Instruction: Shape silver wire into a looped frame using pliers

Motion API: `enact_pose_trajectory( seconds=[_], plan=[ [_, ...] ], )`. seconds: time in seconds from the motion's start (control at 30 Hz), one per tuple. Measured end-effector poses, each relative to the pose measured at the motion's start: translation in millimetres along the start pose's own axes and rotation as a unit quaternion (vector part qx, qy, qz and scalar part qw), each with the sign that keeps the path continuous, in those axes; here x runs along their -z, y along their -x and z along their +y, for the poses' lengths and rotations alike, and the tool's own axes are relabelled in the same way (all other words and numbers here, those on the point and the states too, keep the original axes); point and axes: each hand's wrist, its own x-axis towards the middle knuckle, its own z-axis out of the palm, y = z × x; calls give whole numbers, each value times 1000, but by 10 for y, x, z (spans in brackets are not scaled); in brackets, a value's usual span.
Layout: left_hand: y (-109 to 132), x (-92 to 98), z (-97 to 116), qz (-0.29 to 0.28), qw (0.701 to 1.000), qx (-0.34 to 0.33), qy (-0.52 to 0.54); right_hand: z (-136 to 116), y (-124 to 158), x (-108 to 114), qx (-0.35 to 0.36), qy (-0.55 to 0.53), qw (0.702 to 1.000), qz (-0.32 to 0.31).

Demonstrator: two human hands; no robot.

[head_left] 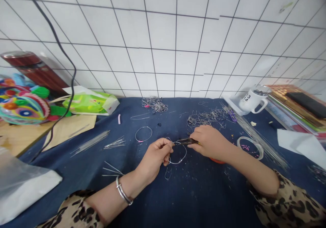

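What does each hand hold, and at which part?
The left hand pinches the wire ring at its left edge. The right hand grips a dark tool by its handle end; the tip meets the ring's top.

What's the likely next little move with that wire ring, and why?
Probably a small twist of the pliers to bend the wire: the left hand pinches the wire ring, and the right hand holds the pliers' tip at the ring's top edge.

— What's behind the bench [142,207]?
— A wall [163,34] of white square tiles with dark grout lines, evenly lit.
— And the bench itself?
— Covered by a dark blue cloth [203,190] that reaches the wall. A bare wooden tabletop [15,139] adjoins its left edge.
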Motion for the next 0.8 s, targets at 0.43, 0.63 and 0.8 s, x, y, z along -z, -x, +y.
enact_pose_trajectory(
  seconds=[0.43, 0.63, 0.8],
  plan=[
    [-4, 27, -49, -19, 999, -10, -45, -79, -11, -42, -29, 39, 996, -73],
    [-5, 34, -59, -20, 998, -11, -54, -22, -22, -63, -54, 24, 995, -81],
    [-3, 34, -49, -21, 999, -13, -41, -1, -29, -52, -59, 26, 994, -86]
  ],
)
